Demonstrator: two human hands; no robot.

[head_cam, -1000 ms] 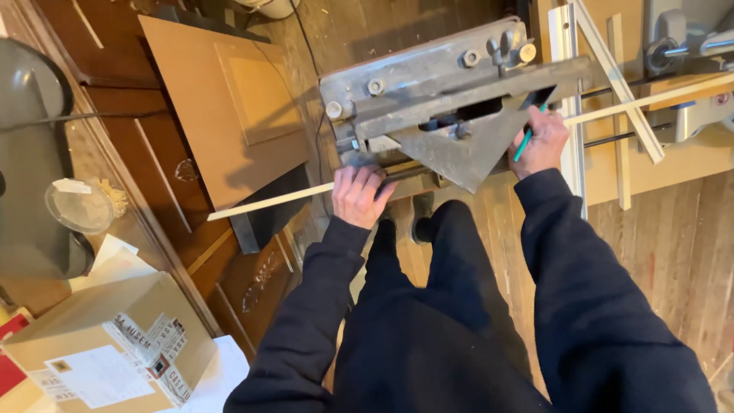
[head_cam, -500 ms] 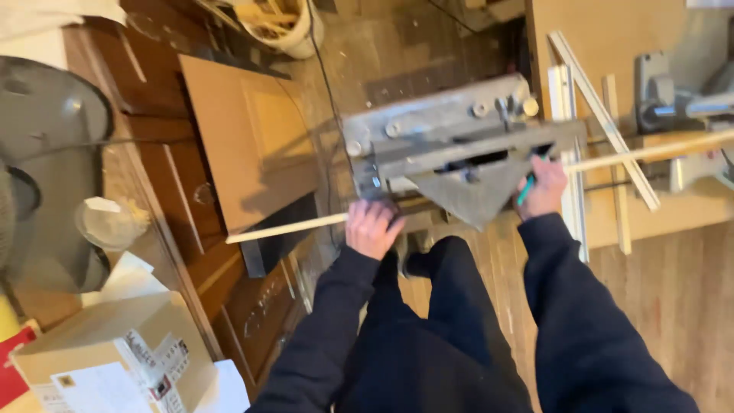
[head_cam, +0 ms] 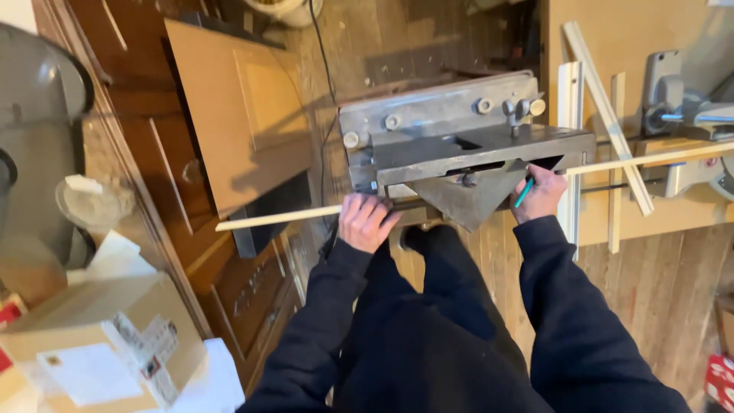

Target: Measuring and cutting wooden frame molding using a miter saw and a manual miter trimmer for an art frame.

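Your left hand (head_cam: 367, 222), fingers curled, presses the long wooden strip (head_cam: 275, 218) at frame centre. Your right hand (head_cam: 539, 195) holds a teal pencil (head_cam: 523, 193) against the strip. The strip runs through the grey metal machine (head_cam: 459, 149), centre; cardboard box (head_cam: 99, 344), lower left.

The thin wooden strip (head_cam: 275, 217) vanishes behind the grey metal mitre machine (head_cam: 459, 153) in its middle stretch and runs off the frame at three o'clock. The right hand (head_cam: 540, 195) hides most of the teal pencil (head_cam: 524, 193). At nine o'clock the cardboard box (head_cam: 99, 344) is cut off; its labels are too blurred to tell.
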